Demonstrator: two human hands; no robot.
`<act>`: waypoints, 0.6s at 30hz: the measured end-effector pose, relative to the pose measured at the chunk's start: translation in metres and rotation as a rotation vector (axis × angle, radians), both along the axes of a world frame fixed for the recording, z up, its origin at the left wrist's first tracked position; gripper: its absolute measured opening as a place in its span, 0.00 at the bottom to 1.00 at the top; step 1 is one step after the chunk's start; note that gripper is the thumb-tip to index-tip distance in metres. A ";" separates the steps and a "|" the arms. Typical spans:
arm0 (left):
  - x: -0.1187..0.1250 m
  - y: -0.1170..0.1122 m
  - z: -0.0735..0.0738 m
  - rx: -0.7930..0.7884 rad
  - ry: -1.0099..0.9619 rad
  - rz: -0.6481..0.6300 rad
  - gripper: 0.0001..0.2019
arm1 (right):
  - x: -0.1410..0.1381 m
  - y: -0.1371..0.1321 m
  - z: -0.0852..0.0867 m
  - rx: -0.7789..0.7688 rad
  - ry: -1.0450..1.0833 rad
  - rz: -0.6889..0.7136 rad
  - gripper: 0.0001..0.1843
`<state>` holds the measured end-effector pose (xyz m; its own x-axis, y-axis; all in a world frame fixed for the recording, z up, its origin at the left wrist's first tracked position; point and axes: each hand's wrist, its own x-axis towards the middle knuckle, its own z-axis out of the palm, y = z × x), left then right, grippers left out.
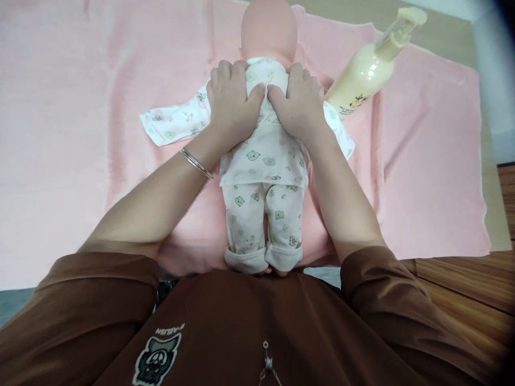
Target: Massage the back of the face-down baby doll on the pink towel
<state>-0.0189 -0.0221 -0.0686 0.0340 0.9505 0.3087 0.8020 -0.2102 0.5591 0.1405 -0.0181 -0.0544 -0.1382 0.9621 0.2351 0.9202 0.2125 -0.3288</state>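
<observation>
A baby doll (263, 153) in white pyjamas with small printed animals lies face down, its bald head at the far end and its feet towards me. My left hand (231, 102) is closed round the doll's left-side shoulder in view, fingers curled over the top and thumb on the upper back. Mirroring it, my right hand (300, 102) grips the other shoulder, its thumb close to the left thumb near the spine. The doll's sleeves stretch out sideways from under my hands. Its face and the undersides of my fingers are hidden.
Under the doll is a pink blanket (434, 161) with some folds. A pale yellow pump bottle (362, 75) stands beside the doll's right-hand sleeve, near my right hand. Wooden flooring (466, 284) shows at the lower right.
</observation>
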 end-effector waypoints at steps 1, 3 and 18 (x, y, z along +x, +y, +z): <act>0.002 0.001 -0.004 0.039 -0.006 0.031 0.18 | 0.000 0.000 0.000 0.004 0.003 0.000 0.15; 0.007 0.004 -0.013 0.115 -0.003 0.083 0.17 | 0.000 0.000 0.001 0.021 0.014 0.006 0.15; -0.007 -0.016 0.039 0.021 0.208 -0.203 0.16 | -0.002 -0.018 0.010 -0.016 -0.031 0.069 0.26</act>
<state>-0.0263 -0.0384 -0.0299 0.2873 0.9114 0.2945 0.8395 -0.3876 0.3807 0.1382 -0.0365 -0.0448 -0.2113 0.9536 0.2145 0.9132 0.2708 -0.3046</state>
